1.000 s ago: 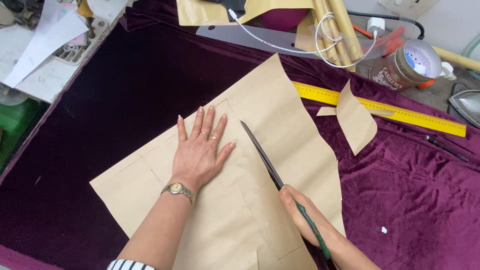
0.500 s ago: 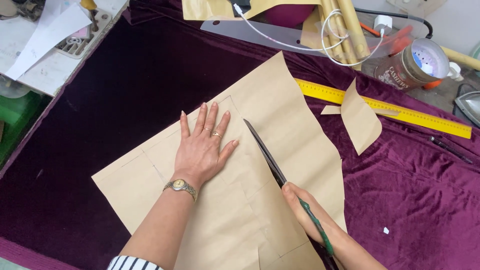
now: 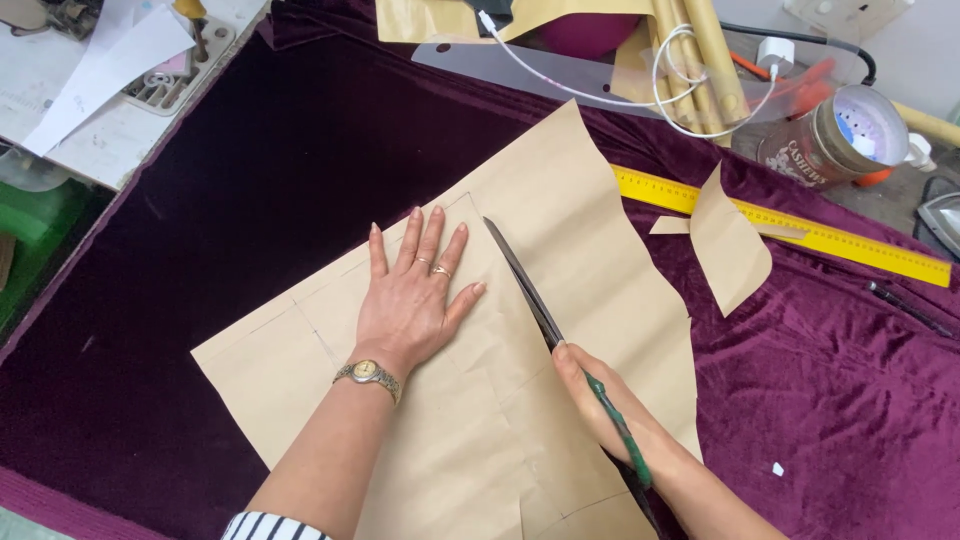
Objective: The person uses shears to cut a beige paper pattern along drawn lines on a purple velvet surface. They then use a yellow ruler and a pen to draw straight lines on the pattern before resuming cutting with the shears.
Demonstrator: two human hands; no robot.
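A large sheet of brown pattern paper [image 3: 560,200] with pencil lines lies on dark purple velvet fabric [image 3: 270,170]. My left hand [image 3: 412,300] lies flat on the paper, fingers spread, with rings and a wristwatch. My right hand [image 3: 600,410] grips long scissors [image 3: 525,285] with green handles. The blades run up through the paper, and their tip is near the drawn corner beside my left fingertips.
A yellow ruler [image 3: 800,228] lies at the right, with a cut-off scrap of brown paper [image 3: 728,245] on it. Behind are cardboard tubes [image 3: 700,50], a white cable [image 3: 600,95], a round tin [image 3: 840,135] and a black pen [image 3: 908,308]. A sewing machine table [image 3: 100,90] stands at left.
The scissors have moved forward along the drawn line, away from me. My left hand stays pressed flat on the paper.
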